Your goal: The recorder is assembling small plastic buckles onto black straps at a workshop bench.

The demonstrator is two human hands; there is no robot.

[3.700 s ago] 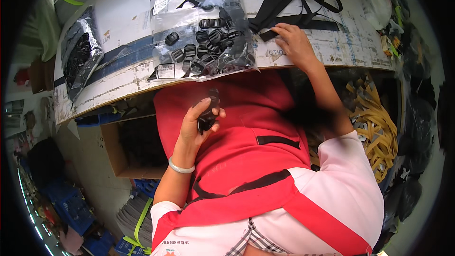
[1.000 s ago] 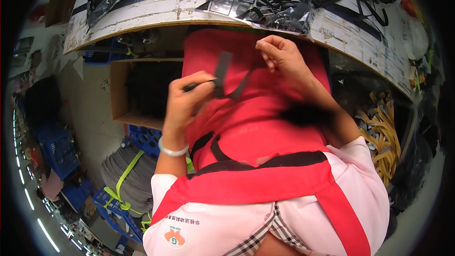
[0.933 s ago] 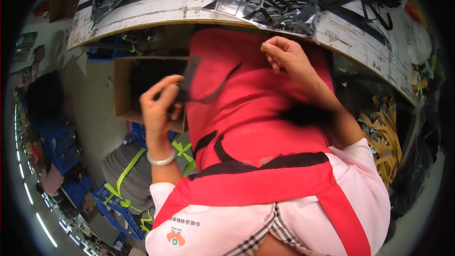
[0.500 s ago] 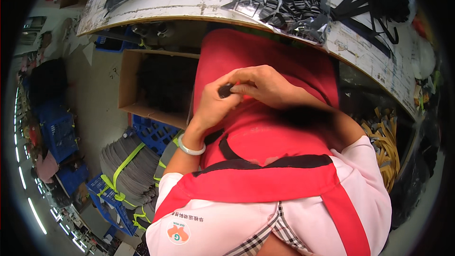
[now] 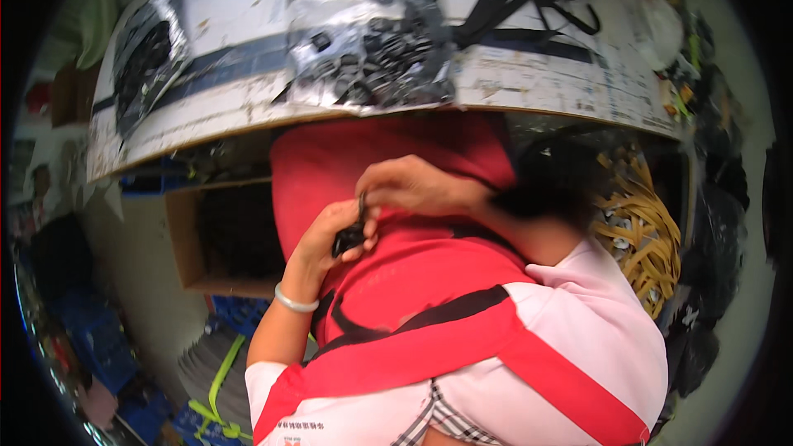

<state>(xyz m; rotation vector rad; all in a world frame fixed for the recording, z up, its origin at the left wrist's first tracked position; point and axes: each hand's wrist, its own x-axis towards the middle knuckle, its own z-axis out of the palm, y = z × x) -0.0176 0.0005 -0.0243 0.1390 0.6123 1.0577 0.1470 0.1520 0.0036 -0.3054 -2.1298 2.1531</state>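
Note:
Over the red apron on my lap, both hands work close together. My left hand, its wrist in a white bangle, is closed round a small black buckle-like piece. Fingers hide part of its shape. My right hand comes in from the right with fingertips pinched at a thin black end rising from the left hand. Whether that end belongs to the same piece I cannot tell. In front, on the worktable, lies a clear plastic bag full of small black plastic buckles.
Another clear bag with dark contents lies at the table's left. Black straps spread at the back right. Below the table edge stands a cardboard box; grey stacked pieces are lower left, yellowish straps at right.
My view has turned, so table and bags appear shifted left and lower. My hands have come slightly apart; the left now shows more of the black piece, and the right pinches the thin end.

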